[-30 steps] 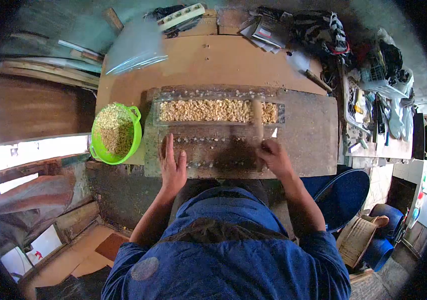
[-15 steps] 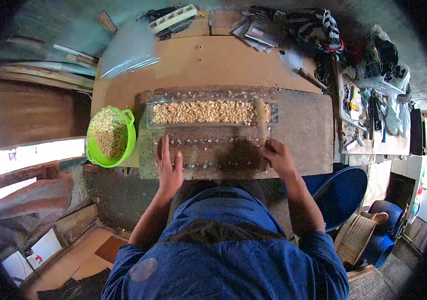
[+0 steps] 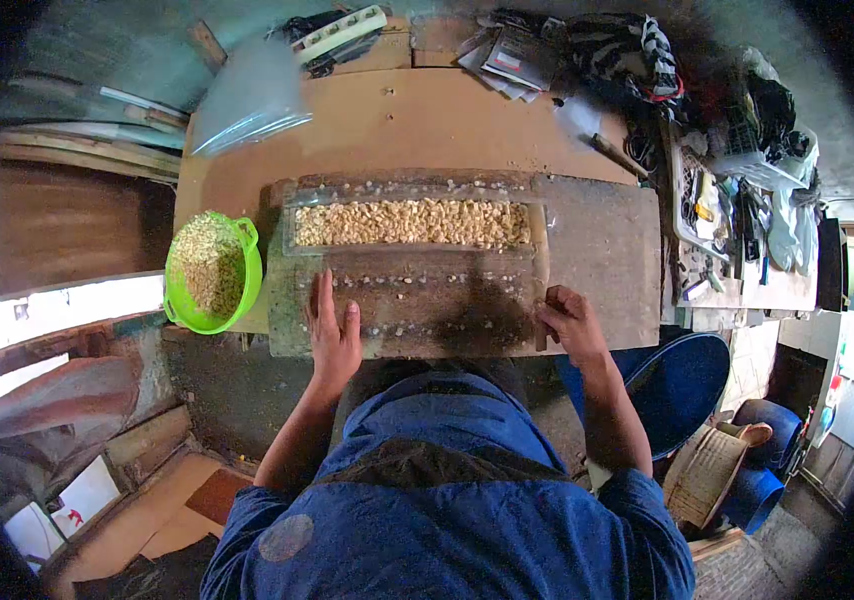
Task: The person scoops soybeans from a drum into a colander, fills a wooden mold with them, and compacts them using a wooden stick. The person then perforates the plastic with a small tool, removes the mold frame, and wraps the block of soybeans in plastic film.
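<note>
A long tray [image 3: 289, 230] full of pale chopped pieces lies across a worn wooden board [image 3: 607, 240]. My right hand [image 3: 572, 322] is closed around the near end of a thin wooden stick [image 3: 541, 245], whose far end stands at the tray's right end. My left hand [image 3: 335, 325] rests at the board's near left part, fingers apart, holding nothing. Loose bits are scattered on the board between my hands and the tray. A green basket [image 3: 254, 265] with more pale pieces stands left of the board.
Clear plastic sheets [image 3: 252, 100], a power strip [image 3: 342, 34] and papers [image 3: 512, 60] lie at the table's far side. A crate of tools [image 3: 692, 225] is on the right. A blue barrel [image 3: 682, 385] stands below the board's right corner.
The stick in my right hand has moved right along the tray to its right end. My left hand has stayed in place on the board. The whole view has shifted slightly.
</note>
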{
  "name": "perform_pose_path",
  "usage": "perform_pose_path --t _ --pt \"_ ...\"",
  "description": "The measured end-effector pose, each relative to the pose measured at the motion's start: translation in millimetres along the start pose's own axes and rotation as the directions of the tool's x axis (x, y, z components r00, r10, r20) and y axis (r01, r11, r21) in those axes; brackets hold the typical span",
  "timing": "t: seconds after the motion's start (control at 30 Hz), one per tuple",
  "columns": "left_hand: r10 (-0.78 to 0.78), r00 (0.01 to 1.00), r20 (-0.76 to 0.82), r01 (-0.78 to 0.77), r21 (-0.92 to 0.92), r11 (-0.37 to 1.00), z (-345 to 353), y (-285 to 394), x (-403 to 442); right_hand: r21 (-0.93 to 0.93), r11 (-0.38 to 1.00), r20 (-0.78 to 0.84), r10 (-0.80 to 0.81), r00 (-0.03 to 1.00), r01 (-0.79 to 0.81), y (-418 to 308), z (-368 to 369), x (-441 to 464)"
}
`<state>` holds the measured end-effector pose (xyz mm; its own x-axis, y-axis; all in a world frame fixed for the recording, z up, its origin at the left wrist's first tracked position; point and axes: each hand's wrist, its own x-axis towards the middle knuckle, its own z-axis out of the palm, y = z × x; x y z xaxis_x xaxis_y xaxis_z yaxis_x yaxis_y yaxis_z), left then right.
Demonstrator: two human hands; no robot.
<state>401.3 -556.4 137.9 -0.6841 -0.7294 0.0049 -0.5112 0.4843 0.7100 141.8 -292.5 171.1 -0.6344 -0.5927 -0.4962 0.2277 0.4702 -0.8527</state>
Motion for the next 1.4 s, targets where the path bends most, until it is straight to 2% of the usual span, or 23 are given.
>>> perform_pose_path --t 0.1,0.2,0.27,0.3,0.37,0.5,0.6,0.67,0.7,0.77,0.8,0.87,1.0,1.1,1.17,1.2,1.27,1.4 --pt "0.024 1.0 -0.006 -0.024 -0.003 1.0 1.7 -0.1 0.6 0.096 0.993 0.036 0.058 0.998 -0.062 -15.4 -6.4 -8.2" --pt "0.027 1.0 -0.013 -0.027 -0.006 1.0 3.6 1.4 -0.5 0.007 0.997 0.025 0.08 0.996 -0.08 3.0 -9.9 -1.1" --pt "0.0 1.0 0.0 0.0 -0.028 1.0 4.6 3.5 -0.3 -0.14 0.987 -0.023 0.074 0.997 -0.076 11.3 -10.3 8.8" --pt "0.0 1.0 0.001 0.0 -0.029 1.0 5.5 3.2 -0.5 -0.14 0.987 -0.024 0.075 0.997 -0.077 9.7 -10.8 9.3" --pt "0.022 1.0 0.002 -0.022 -0.019 1.0 5.6 1.3 0.6 0.002 0.997 -0.011 0.078 0.997 -0.078 4.1 -10.3 9.5" --pt "0.02 1.0 -0.006 -0.02 -0.013 1.0 3.8 4.6 1.4 -0.032 0.998 0.047 0.048 0.998 -0.046 2.9 -10.6 4.9" --pt "0.008 1.0 0.027 -0.008 0.01 1.0 3.9 5.3 -0.3 0.065 0.998 0.02 0.0 1.0 -0.001 -2.8 -3.6 8.0" --pt "0.04 0.999 0.012 -0.04 0.008 0.999 4.7 4.9 1.0 0.013 0.995 0.089 0.094 0.992 -0.096 -29.2 -2.5 2.0" --pt "0.04 0.999 0.012 -0.041 0.008 0.999 4.4 5.0 1.6 0.013 0.995 0.088 0.095 0.992 -0.096 -19.6 -2.3 4.3" --pt "0.023 0.999 0.024 -0.023 -0.005 1.0 4.3 5.7 2.0 -0.121 0.991 0.143 -0.044 0.989 0.062 8.6 -2.1 8.2" --pt "0.022 1.0 0.022 -0.022 -0.005 1.0 4.3 6.6 1.9 -0.122 0.99 0.146 -0.045 0.988 0.063 3.9 -1.0 3.6" --pt "0.008 1.0 0.015 -0.008 -0.012 1.0 3.5 7.9 1.1 -0.07 0.996 0.193 0.069 0.979 -0.057 -7.3 1.9 -6.5" --pt "-0.006 1.0 0.025 0.007 -0.026 1.0 5.4 4.4 -0.1 -0.079 0.996 0.169 0.058 0.984 -0.045 1.9 1.0 -10.2" --pt "0.012 1.0 0.019 -0.012 -0.007 1.0 3.8 4.2 -0.1 -0.147 0.984 0.221 0.129 0.967 -0.098 4.7 -10.7 -18.0" --pt "0.023 1.0 0.009 -0.023 0.004 1.0 4.1 4.1 -0.3 -0.294 0.951 0.303 -0.007 0.953 0.101 11.4 -16.4 -23.0" --pt "0.021 1.0 0.01 -0.021 0.001 1.0 4.7 3.7 -0.2 -0.296 0.95 0.303 -0.004 0.953 0.099 5.9 -13.9 -24.0" --pt "0.025 1.0 0.018 -0.025 -0.006 1.0 5.6 2.6 0.1 -0.423 0.905 0.238 0.079 0.968 0.03 -7.6 -7.2 -25.8" --pt "0.021 1.0 0.019 -0.02 -0.019 1.0 3.2 5.1 0.3 -0.319 0.946 0.177 -0.002 0.984 0.059 -4.6 -10.9 -26.0"
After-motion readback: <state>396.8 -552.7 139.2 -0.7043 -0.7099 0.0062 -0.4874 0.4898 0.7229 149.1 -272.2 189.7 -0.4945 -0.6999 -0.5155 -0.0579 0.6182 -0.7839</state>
